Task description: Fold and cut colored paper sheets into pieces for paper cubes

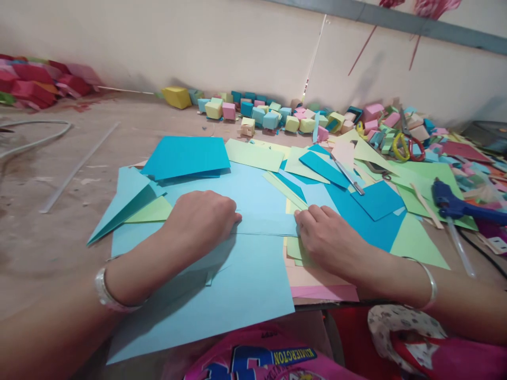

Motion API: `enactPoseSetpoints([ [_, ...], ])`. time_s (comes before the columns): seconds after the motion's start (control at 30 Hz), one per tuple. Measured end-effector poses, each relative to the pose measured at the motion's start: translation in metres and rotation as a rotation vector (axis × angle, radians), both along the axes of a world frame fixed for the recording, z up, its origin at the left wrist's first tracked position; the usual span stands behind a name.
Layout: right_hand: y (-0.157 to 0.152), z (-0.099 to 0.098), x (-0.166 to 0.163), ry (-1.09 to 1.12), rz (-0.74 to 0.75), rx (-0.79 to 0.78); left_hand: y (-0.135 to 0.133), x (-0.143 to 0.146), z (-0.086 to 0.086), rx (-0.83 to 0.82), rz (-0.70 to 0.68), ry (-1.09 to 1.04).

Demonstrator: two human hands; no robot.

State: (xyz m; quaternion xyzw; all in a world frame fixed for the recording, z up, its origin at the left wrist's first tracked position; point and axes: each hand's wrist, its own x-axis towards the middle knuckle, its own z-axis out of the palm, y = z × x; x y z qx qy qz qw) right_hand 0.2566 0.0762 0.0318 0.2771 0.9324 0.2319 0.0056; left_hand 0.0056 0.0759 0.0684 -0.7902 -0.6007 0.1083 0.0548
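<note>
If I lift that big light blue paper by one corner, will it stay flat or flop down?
Probably flop: the big light blue paper looks thin and lies flat, pressed under the left hand and right hand. It likely weighs very little. Pushed, it may slide easily, since its edge seems to rest on a smooth pink sheet.

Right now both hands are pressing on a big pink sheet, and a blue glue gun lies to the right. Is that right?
Not quite. In the head view the left hand and right hand press on a big light blue sheet, not a pink one. The blue glue gun is to the right.
</note>
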Motion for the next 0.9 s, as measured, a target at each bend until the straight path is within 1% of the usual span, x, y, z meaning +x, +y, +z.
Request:
enactPoseSetpoints([
  [0.17,-0.001,0.004,0.007,0.021,-0.016,0.004,0.006,-0.012,-0.001,0.091,-0.07,-0.101],
  [0.23,0.004,0.005,0.007,0.094,-0.028,0.017,0.009,-0.017,-0.003,0.1,-0.091,-0.127],
  [0.3,0.011,0.003,0.004,0.216,-0.045,0.015,0.011,-0.02,-0.005,0.097,-0.093,-0.138],
  [0.37,0.018,-0.001,0.001,0.336,-0.029,-0.051,0.012,-0.022,-0.009,0.087,-0.1,-0.161],
  [0.5,0.029,-0.014,-0.005,0.466,0.009,-0.292,0.018,-0.026,-0.016,0.096,-0.146,-0.291],
  [0.6,0.033,-0.018,-0.006,0.579,-0.026,-0.465,0.026,-0.028,-0.018,0.009,-0.08,-0.409],
  [0.7,0.034,-0.012,-0.005,0.685,-0.021,-0.604,0.033,-0.031,-0.017,-0.105,-0.002,-0.517],
  [0.83,0.035,0.003,-0.003,0.821,-0.007,-0.604,0.037,-0.031,-0.015,-0.238,0.037,-0.687],
  [0.9,0.041,0.011,0.001,0.882,-0.043,-0.612,0.038,-0.031,-0.015,-0.273,0.043,-0.782],
])
